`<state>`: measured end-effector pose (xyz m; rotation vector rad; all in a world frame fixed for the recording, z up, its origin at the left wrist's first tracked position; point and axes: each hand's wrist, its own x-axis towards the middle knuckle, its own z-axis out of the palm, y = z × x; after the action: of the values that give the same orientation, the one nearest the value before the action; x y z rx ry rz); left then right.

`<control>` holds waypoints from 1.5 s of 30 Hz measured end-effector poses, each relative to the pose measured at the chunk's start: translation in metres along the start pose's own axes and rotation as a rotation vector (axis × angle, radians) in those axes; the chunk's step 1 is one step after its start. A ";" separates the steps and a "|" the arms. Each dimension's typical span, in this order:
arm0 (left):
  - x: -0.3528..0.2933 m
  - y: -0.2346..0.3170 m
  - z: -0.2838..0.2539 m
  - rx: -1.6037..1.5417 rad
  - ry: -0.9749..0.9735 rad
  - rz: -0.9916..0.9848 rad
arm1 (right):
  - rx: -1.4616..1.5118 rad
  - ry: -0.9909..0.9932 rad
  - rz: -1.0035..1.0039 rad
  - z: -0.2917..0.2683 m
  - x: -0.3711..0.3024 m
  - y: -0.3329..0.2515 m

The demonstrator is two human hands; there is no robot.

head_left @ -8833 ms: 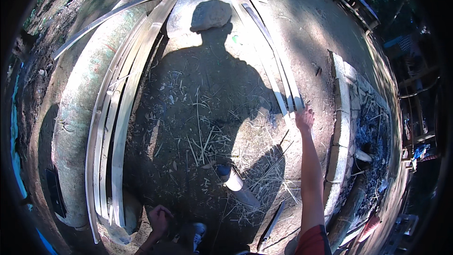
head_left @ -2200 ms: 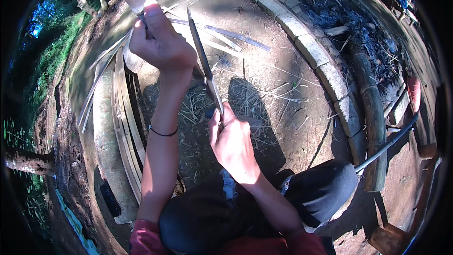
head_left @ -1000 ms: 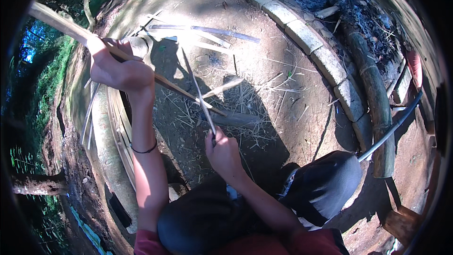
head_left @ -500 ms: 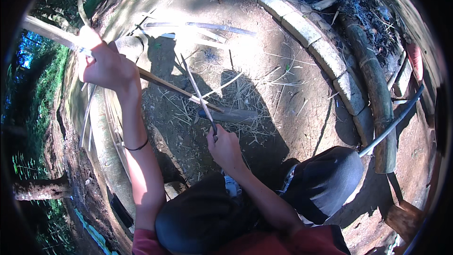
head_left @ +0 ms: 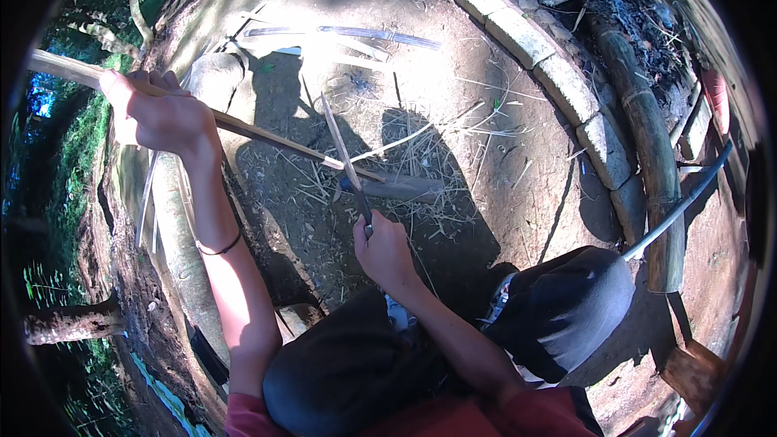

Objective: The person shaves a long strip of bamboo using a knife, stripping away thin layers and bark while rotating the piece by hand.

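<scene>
My left hand (head_left: 168, 120) is closed around a long bamboo strip (head_left: 271, 137), which slants down from the upper left. Its lower end rests on or just over a short piece of wood (head_left: 413, 188) on the ground; I cannot tell which. Near that end a pale patch shows on the strip. In my right hand (head_left: 385, 252) is a knife (head_left: 335, 136), gripped by its handle with the blade pointing up and away. The blade crosses the strip by the pale patch, and whether the edge touches it is unclear.
Thin shavings (head_left: 441, 133) litter the ground around the wood. Split bamboo pieces (head_left: 380, 35) lie farther off. A smooth log (head_left: 182, 251) runs along the left. Right of me, a curved stone border (head_left: 518, 35) and a thick bamboo pole (head_left: 647, 137) flank a heap of ash (head_left: 615, 12).
My left hand has shifted slightly left and its fingers now wrap the strip differently. The knife's blade has tilted a little to the right and shows more of its flat side.
</scene>
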<state>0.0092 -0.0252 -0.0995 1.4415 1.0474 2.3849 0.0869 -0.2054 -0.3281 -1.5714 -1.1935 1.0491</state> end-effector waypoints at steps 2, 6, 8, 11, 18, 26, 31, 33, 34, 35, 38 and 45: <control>-0.004 0.002 -0.002 0.067 0.053 -0.029 | 0.051 0.011 -0.076 -0.011 -0.004 -0.026; -0.009 -0.012 0.002 0.125 0.051 0.077 | 0.172 0.031 -0.236 -0.020 -0.013 -0.056; 0.001 -0.023 -0.016 0.106 -0.084 0.150 | -0.019 0.061 -0.178 0.001 -0.014 -0.024; 0.001 -0.017 -0.004 0.073 -0.087 0.145 | -0.073 0.045 0.030 0.009 0.002 0.041; -0.002 -0.015 0.000 0.057 -0.032 0.136 | 0.084 -0.027 -0.020 -0.021 -0.001 -0.042; -0.008 -0.009 0.008 0.048 0.018 0.072 | -0.088 0.037 0.124 0.019 0.006 0.053; 0.003 -0.023 -0.003 0.138 -0.027 0.150 | 0.223 -0.056 0.065 -0.007 0.009 -0.019; 0.004 -0.023 -0.007 0.160 -0.032 0.137 | 0.222 -0.050 0.034 0.001 -0.004 -0.022; 0.002 -0.022 -0.005 0.171 -0.003 0.105 | 0.218 -0.045 0.016 0.004 -0.010 -0.021; 0.000 -0.020 -0.004 0.181 0.024 0.074 | 0.067 -0.027 0.048 0.015 -0.016 0.005; 0.002 -0.013 0.002 0.211 0.093 0.024 | -0.310 0.017 0.067 0.026 -0.013 0.086; 0.004 -0.026 -0.015 0.343 -0.091 0.333 | -0.047 0.036 -0.041 0.011 -0.013 0.022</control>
<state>-0.0105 -0.0112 -0.1179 1.9596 1.3354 2.4052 0.0791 -0.2204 -0.3509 -1.5889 -1.2284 0.9685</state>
